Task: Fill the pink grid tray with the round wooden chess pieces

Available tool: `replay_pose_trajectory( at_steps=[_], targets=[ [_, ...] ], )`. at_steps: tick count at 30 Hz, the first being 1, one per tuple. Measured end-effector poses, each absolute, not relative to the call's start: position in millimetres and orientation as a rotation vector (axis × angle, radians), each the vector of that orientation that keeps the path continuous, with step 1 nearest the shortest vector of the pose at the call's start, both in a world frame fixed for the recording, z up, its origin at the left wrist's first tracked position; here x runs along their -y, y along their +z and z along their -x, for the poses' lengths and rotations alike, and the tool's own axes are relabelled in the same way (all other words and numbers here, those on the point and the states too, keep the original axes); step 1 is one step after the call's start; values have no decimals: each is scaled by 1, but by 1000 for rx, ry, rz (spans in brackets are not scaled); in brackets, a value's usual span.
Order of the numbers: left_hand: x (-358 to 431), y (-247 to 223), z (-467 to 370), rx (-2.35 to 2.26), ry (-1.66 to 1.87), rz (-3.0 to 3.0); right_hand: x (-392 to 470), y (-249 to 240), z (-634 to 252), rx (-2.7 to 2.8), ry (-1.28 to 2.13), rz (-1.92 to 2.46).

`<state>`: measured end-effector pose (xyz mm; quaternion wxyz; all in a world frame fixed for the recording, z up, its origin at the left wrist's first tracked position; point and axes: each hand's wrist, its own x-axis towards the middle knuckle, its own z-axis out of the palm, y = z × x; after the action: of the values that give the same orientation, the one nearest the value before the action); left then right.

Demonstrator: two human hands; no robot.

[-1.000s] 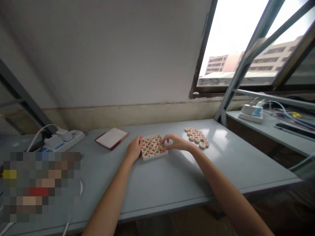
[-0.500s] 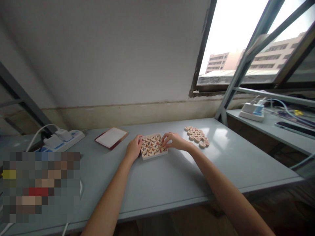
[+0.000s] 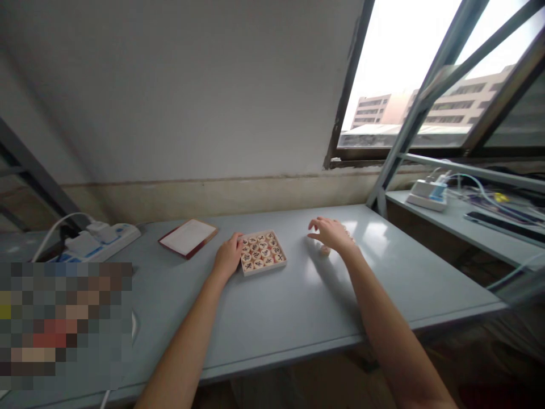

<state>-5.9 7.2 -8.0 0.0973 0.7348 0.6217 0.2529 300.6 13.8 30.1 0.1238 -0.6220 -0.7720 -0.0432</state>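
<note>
A shallow white box [image 3: 264,270] lies on the grey desk, filled with rows of round wooden pieces [image 3: 264,253] that bear dark characters. At the box's left side, my left hand [image 3: 229,253] grips the edge. To the right, my right hand [image 3: 330,232] is over the loose round pieces, its fingers apart and nothing seen between them. One loose piece [image 3: 325,250] shows just below that hand; most of the others are hidden behind it.
A flat lid with a dark red rim [image 3: 188,237] lies left of the box. Farther left are a white power strip [image 3: 121,237] with plugs and a blurred-out patch. Another power strip [image 3: 427,196] and a phone [image 3: 504,227] rest on the right-hand desk.
My right hand has left the box and moved right to the loose pieces, its fingers now spread. My left hand stays at the box. The view has shifted slightly.
</note>
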Motion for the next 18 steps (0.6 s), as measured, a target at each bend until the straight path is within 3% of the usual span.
replay_pose_trajectory(
  at_steps=[5, 12, 18],
  targets=[
    [-7, -8, 3, -1893, 784, -2135, -12, 35, -325, 2431, 387, 1932],
    [-9, -9, 3, -1910, 820, -2075, -9, 36, -317, 2380, 246, 1869],
    [-10, -10, 4, -1909, 805, -2078, 10, 45, -342, 2331, 488, 1730]
  ],
)
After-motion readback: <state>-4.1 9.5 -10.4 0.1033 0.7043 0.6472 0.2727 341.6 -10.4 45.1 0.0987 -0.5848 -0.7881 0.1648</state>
